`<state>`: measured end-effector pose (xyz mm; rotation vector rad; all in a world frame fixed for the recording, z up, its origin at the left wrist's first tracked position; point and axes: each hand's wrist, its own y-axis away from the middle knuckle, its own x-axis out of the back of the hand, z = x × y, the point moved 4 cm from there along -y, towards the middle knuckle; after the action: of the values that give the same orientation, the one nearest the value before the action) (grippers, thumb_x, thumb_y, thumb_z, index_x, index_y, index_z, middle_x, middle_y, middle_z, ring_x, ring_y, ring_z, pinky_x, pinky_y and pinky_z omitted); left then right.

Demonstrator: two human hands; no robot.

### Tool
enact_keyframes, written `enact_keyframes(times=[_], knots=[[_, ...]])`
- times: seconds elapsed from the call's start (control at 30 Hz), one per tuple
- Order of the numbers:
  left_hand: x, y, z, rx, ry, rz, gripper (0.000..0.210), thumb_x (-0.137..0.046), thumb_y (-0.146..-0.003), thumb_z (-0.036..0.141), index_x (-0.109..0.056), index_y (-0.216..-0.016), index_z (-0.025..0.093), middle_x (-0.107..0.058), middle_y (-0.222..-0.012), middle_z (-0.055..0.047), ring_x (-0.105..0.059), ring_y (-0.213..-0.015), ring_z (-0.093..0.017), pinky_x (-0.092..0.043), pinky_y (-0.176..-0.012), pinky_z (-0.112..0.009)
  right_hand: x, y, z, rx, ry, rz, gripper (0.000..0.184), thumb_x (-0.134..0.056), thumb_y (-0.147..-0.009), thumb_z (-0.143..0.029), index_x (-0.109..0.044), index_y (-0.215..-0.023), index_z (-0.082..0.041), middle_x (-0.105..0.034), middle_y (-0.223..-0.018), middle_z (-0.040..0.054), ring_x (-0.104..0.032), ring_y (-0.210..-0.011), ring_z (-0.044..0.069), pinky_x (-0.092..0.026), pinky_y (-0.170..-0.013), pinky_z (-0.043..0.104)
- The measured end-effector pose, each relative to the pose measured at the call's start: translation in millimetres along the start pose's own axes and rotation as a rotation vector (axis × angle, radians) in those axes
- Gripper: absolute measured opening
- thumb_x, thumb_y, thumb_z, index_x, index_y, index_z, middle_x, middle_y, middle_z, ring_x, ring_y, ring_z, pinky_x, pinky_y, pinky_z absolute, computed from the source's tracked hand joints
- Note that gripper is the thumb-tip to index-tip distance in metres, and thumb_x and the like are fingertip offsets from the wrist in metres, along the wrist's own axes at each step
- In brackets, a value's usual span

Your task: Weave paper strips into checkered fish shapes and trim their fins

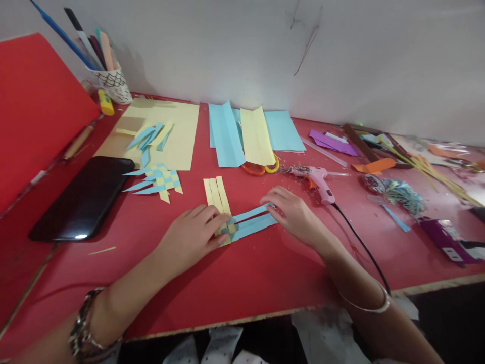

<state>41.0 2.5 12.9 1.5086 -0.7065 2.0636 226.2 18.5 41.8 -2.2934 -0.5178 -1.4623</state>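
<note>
Blue paper strips point(252, 226) and yellow paper strips point(217, 194) cross in a small checkered weave point(229, 231) on the red table. My left hand point(193, 230) presses on the weave's left side, fingers together, its fingertips over the crossing. At the strips' right ends, my right hand point(290, 210) pinches the end of the upper blue strip between thumb and fingers. The yellow strips point away from me; the blue ones run to the right. Up and to the left lies another woven blue-and-yellow piece point(162, 179) with pointed ends.
A black phone point(81, 197) lies at the left. Folded paper sheets point(257, 136) cover scissors point(271, 166) at the back. A pink glue gun point(318, 182) with a black cord sits right of my right hand. A purple device point(450, 240) is at far right.
</note>
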Motion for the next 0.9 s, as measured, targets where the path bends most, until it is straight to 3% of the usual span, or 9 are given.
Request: enact_keyframes(times=[0.3,0.53,0.73,0.8,0.9], knots=[[-0.2,0,0,-0.005,-0.001,0.015,0.022,-0.050,-0.080,0.028,-0.055,-0.100,0.021,-0.060,-0.088,-0.004,-0.056,-0.081,-0.019,-0.045,-0.063,-0.028,1,-3,4,-0.033,0.001,0.051,0.014,-0.040,-0.083,-0.012,-0.053,-0.079,-0.016,-0.053,-0.072,0.0038,-0.050,-0.068,0.013,-0.039,-0.062,0.023],[0.7,-1,-1,0.018,0.032,0.016,0.022,-0.050,-0.079,0.028,-0.057,-0.099,0.019,-0.061,-0.087,-0.004,-0.057,-0.081,-0.019,-0.047,-0.066,-0.029,-4,-3,12,0.005,0.116,-0.008,0.020,-0.036,-0.084,-0.014,-0.054,-0.077,-0.015,-0.052,-0.072,0.0056,-0.047,-0.068,0.016,-0.037,-0.063,0.027],[0.8,-1,-1,0.038,0.033,0.007,0.023,-0.050,-0.079,0.028,-0.055,-0.100,0.020,-0.061,-0.088,-0.004,-0.057,-0.081,-0.019,-0.047,-0.067,-0.029,11,-1,13,0.012,0.195,0.190,0.020,-0.038,-0.084,-0.017,-0.058,-0.083,-0.015,-0.052,-0.073,0.0062,-0.047,-0.071,0.017,-0.036,-0.067,0.031],[1.6,-1,0,0.032,0.027,0.021,0.023,-0.051,-0.078,0.026,-0.054,-0.100,0.019,-0.061,-0.089,-0.004,-0.057,-0.082,-0.019,-0.047,-0.066,-0.030,9,0,2,0.073,0.193,0.150,0.021,-0.040,-0.084,-0.020,-0.060,-0.088,-0.016,-0.052,-0.076,0.0062,-0.046,-0.074,0.017,-0.036,-0.069,0.031],[2.7,-1,1,0.014,0.035,0.041,0.020,-0.052,-0.078,0.026,-0.054,-0.096,0.017,-0.061,-0.084,-0.005,-0.058,-0.079,-0.020,-0.047,-0.065,-0.030,-4,1,-20,0.220,0.210,-0.021,0.025,-0.041,-0.086,-0.028,-0.060,-0.102,-0.023,-0.051,-0.088,0.0071,-0.045,-0.081,0.018,-0.033,-0.075,0.033]])
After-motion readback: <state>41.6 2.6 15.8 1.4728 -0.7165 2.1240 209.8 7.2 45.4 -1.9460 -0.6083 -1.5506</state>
